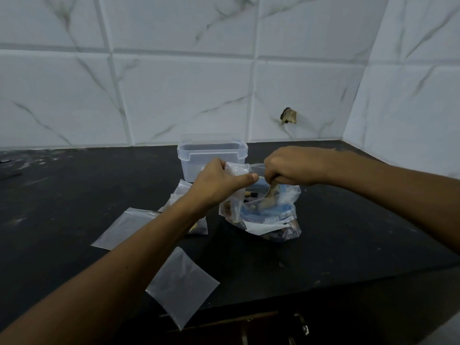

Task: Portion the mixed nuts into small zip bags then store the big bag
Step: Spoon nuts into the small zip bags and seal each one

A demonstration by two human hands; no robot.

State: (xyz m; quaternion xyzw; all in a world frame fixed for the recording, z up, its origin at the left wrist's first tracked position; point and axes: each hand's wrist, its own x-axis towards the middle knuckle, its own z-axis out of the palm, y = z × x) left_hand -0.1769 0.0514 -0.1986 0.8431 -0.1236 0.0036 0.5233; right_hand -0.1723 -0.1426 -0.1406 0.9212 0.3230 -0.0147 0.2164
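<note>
The big clear bag of mixed nuts (271, 217) with blue print stands open on the black counter (348, 232). My right hand (291, 168) grips the handle of a wooden spoon (270, 195) that reaches down into the big bag. My left hand (219, 180) pinches the top of a small zip bag (235, 190) held upright against the big bag's left side; a few nuts show in its bottom. Another small bag with nuts (198, 226) lies partly hidden under my left forearm.
A clear plastic box (211, 153) stands behind the bags near the tiled wall. Two flat small bags lie on the counter, one at the left (119, 227), one overhanging the front edge (181, 285). Another small bag (180, 190) leans by the box.
</note>
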